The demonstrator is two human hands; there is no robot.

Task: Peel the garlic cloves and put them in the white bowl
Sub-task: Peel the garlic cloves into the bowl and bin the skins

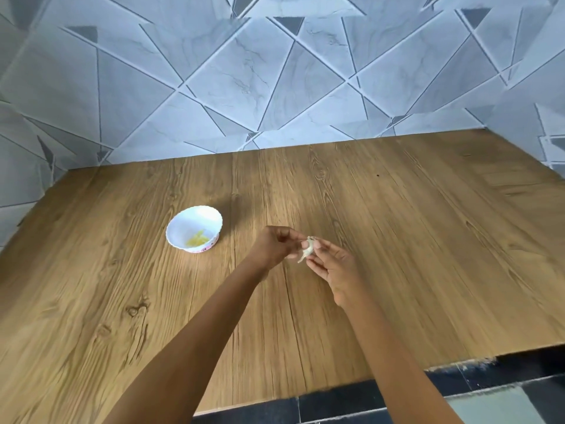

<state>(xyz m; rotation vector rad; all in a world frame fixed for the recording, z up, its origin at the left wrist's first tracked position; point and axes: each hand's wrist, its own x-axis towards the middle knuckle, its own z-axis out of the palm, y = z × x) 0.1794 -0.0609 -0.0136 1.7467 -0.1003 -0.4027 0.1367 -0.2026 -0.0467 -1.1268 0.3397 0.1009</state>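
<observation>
A small garlic clove [307, 248] with pale, papery skin hangs between my two hands above the middle of the wooden table. My left hand [274, 246] pinches it from the left with curled fingers. My right hand [334, 267] pinches it from the right with thumb and fingertips, palm turned up. A loose strip of skin dangles below the clove. The white bowl [183, 226] stands on the table to the left of my hands, and several yellowish peeled cloves [198, 239] lie in its bottom.
The wooden table [397, 240] runs back to a tiled wall [275, 71] and ends at a ragged front edge on the right, above a dark tiled floor [504, 393].
</observation>
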